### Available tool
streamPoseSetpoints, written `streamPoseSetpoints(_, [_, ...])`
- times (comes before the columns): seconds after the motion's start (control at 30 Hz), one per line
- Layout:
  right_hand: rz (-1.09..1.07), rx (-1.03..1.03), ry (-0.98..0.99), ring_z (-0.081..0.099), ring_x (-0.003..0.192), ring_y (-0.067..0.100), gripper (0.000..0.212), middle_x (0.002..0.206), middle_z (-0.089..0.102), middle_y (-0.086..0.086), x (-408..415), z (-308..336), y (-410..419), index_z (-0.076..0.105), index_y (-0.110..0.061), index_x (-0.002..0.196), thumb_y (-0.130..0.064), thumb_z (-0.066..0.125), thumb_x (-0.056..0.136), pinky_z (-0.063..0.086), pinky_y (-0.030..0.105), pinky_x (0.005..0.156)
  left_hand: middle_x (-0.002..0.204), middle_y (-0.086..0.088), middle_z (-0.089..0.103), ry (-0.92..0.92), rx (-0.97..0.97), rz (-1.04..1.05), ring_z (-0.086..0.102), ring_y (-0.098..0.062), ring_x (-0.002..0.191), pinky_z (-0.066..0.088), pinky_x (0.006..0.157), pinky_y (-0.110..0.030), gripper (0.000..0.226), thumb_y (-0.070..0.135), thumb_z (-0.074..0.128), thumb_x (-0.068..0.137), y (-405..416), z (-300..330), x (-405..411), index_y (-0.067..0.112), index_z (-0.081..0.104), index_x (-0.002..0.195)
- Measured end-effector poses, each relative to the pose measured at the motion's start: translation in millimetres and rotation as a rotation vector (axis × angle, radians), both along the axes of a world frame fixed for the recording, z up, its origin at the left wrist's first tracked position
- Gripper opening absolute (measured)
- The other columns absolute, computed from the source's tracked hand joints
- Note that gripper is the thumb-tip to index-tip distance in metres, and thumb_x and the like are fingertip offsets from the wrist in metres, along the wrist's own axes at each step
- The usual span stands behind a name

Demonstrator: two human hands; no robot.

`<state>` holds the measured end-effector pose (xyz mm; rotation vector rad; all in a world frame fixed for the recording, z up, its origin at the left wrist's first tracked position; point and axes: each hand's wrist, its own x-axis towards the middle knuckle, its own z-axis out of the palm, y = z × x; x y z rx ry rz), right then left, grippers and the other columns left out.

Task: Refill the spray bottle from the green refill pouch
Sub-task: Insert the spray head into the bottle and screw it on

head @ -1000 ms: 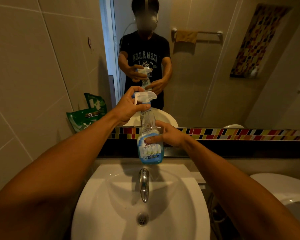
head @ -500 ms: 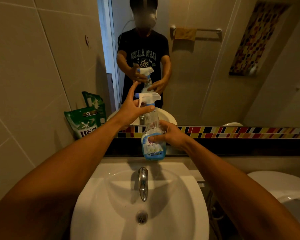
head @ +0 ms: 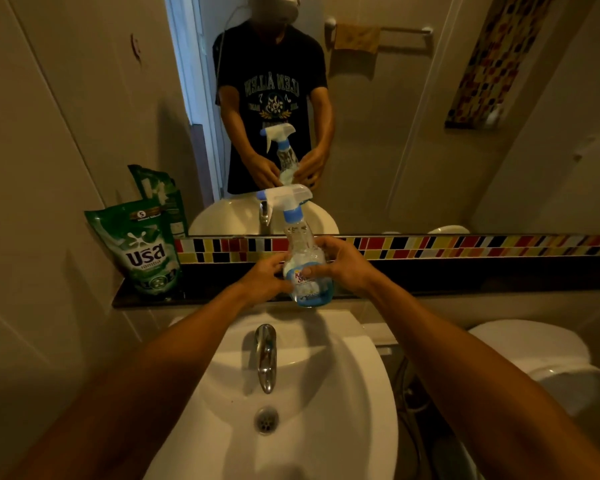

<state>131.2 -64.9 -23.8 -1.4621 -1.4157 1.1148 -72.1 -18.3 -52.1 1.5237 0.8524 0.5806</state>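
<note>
1. Spray bottle [head: 307, 268] held upright above the dark ledge [head: 465, 275], behind the sink [head: 361, 393]; both hands wrapped around its lower body, left hand [head: 262, 278] and right hand [head: 343, 266] closed on it.
2. Clear plastic, probably light and a little squeezable; smooth label area maybe slippery if wet. Better to grip the body firmly with one hand and twist at the blue collar under the trigger head [head: 286, 195], still screwed on.
3. Mostly empty; only a low blue layer at the bottom.
4. Green refill pouch [head: 146, 251] standing on the ledge at left, leaning on the wall, apart from both hands. Soft, floppy, apparently full; best taken by its sides, near the top.
</note>
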Motion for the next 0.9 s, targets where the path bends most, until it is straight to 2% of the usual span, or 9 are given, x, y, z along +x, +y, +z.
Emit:
streamPoseSetpoints(0.07, [-0.001,-0.009,0.003,0.072,0.119,0.025,0.066,0.13,0.073,0.008,9.1,-7.3,0.4,0.06,-0.011,0.141,-0.003,0.087,0.081,0.062,0.045,0.099,0.126,-0.008,0.064,0.004,-0.04,0.015,0.065,-0.025,0.114,0.059,0.089,-0.045,0.067,-0.001,0.076,0.079,0.9,-4.5,10.6,0.017,0.049,0.138])
streamPoseSetpoints(0.17, [-0.025,-0.027,0.013,0.071,0.118,0.02,0.056,0.129,0.072,0.005,24.9,-19.5,1.8,0.061,-0.012,0.136,-0.001,0.083,0.086,0.063,0.039,0.097,0.13,-0.007,0.062,0.032,-0.056,0.05,0.064,-0.028,0.115,0.058,0.089,-0.052,0.067,0.004,0.074,0.084,6.4,-9.3,28.1,0.02,0.045,0.142])
streamPoseSetpoints(0.23, [-0.09,-0.049,-0.006,0.069,0.122,0.024,0.056,0.133,0.07,0.008,34.3,-28.4,3.5,0.061,-0.01,0.136,-0.005,0.084,0.086,0.062,0.044,0.1,0.135,-0.008,0.058,0.034,-0.062,0.06,0.06,-0.03,0.12,0.054,0.093,-0.056,0.069,0.002,0.073,0.085,9.7,-13.5,39.7,0.018,0.043,0.144])
streamPoseSetpoints(0.37, [-0.192,-0.006,0.005,0.068,0.126,0.028,0.055,0.137,0.069,0.009,52.6,-50.1,7.6,0.061,-0.01,0.14,-0.007,0.081,0.089,0.062,0.047,0.1,0.14,-0.013,0.055,-0.05,-0.061,0.135,0.056,-0.03,0.127,0.056,0.094,-0.045,0.066,-0.001,0.071,0.085,12.0,-27.2,66.8,0.01,0.043,0.144])
streamPoseSetpoints(0.43, [-0.235,0.018,0.032,0.067,0.128,0.027,0.056,0.141,0.067,0.009,59.7,-59.3,10.5,0.058,-0.013,0.146,-0.006,0.077,0.093,0.06,0.049,0.103,0.14,-0.012,0.055,-0.06,-0.02,0.194,0.055,-0.028,0.127,0.053,0.098,-0.047,0.062,0.002,0.071,0.087,13.2,-34.4,81.7,0.009,0.044,0.142])
streamPoseSetpoints(0.53, [-0.296,0.038,0.047,0.065,0.13,0.026,0.055,0.144,0.065,0.008,70.1,-72.1,18.4,0.054,-0.011,0.15,-0.006,0.072,0.097,0.06,0.038,0.1,0.137,-0.013,0.056,-0.014,0.058,0.25,0.056,-0.028,0.125,0.051,0.1,-0.052,0.052,0.008,0.069,0.09,18.9,-45.1,103.4,0.008,0.045,0.136])
streamPoseSetpoints(0.67, [-0.342,0.05,0.053,0.067,0.126,0.021,0.051,0.144,0.066,0.008,84.7,-88.0,29.5,0.053,-0.01,0.152,-0.01,0.066,0.102,0.06,0.016,0.077,0.131,-0.011,0.059,-0.038,0.014,0.31,0.059,-0.028,0.121,0.051,0.099,-0.054,0.045,0.005,0.066,0.091,29.6,-58.0,127.2,0.006,0.047,0.131])
streamPoseSetpoints(0.77, [-0.367,0.062,0.053,0.068,0.124,0.02,0.049,0.142,0.067,0.006,94.8,-96.4,36.9,0.055,-0.013,0.151,-0.011,0.065,0.103,0.059,0.013,0.074,0.13,-0.009,0.06,-0.069,-0.002,0.341,0.061,-0.025,0.121,0.052,0.099,-0.053,0.043,0.002,0.065,0.091,34.9,-66.4,139.9,0.009,0.051,0.131])
streamPoseSetpoints(0.9, [-0.398,0.057,0.049,0.064,0.106,0.002,0.051,0.132,0.063,-0.008,101.1,-103.7,43.2,0.052,-0.016,0.153,-0.01,0.064,0.104,0.057,0.009,0.068,0.136,-0.01,0.059,-0.039,0.066,0.327,0.058,-0.024,0.125,0.052,0.1,-0.051,0.046,0.005,0.062,0.094,37.6,-71.0,148.0,0.011,0.049,0.137])
